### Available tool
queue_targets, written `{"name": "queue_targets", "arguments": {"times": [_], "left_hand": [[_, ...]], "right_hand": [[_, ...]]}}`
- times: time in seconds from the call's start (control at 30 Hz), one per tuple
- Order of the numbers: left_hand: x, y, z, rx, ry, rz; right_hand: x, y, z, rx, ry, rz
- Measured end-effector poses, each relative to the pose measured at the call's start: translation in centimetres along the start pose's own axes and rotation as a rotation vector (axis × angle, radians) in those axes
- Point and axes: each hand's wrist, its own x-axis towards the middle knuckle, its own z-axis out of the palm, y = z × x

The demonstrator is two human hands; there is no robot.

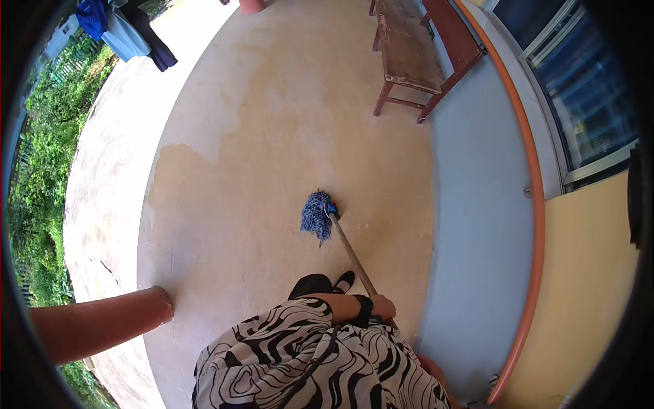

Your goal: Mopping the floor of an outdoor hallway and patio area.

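A string mop (318, 214) with blue and grey strands rests on the tan floor (286, 153) in front of me, its head fanned out to the left. From it a wooden handle (352, 253) slants down to the right. My left hand (383, 308), with a black band at the wrist, is closed round this handle near my body. Past that hand the handle's upper end is hidden by my patterned clothing. My right hand is not clearly seen; only part of the right arm (433, 369) shows at the lower right, beside the clothing.
A worn wooden bench (411, 56) stands along the right wall. An orange handrail (537, 204) curves along that wall below a window (582, 82). Left stands a red column (102, 324); a second red column (251, 5) is ahead. Clothes (125, 38) hang at the upper left.
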Motion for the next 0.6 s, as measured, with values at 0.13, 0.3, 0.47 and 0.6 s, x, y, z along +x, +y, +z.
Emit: {"name": "queue_targets", "arguments": {"times": [0.13, 0.3, 0.47, 0.6], "left_hand": [[-3.0, -7.1, -6.3, 0.242, 0.118, -0.407], [-8.3, -13.9, -19.4, 0.440, 0.304, -0.852], [-12.9, -20.0, -26.7, 0.334, 0.552, -0.884], [-14.9, -22.9, -27.2, 0.242, 0.684, -0.896]], "right_hand": [[9.4, -12.1, 0.0, -0.049, 0.004, 0.039], [25.3, -25.5, 3.7, 0.567, -0.055, 0.190], [37.9, -36.9, 6.5, 0.394, -0.072, 0.097], [37.6, -37.9, 7.5, 0.151, -0.009, 0.065]]}}
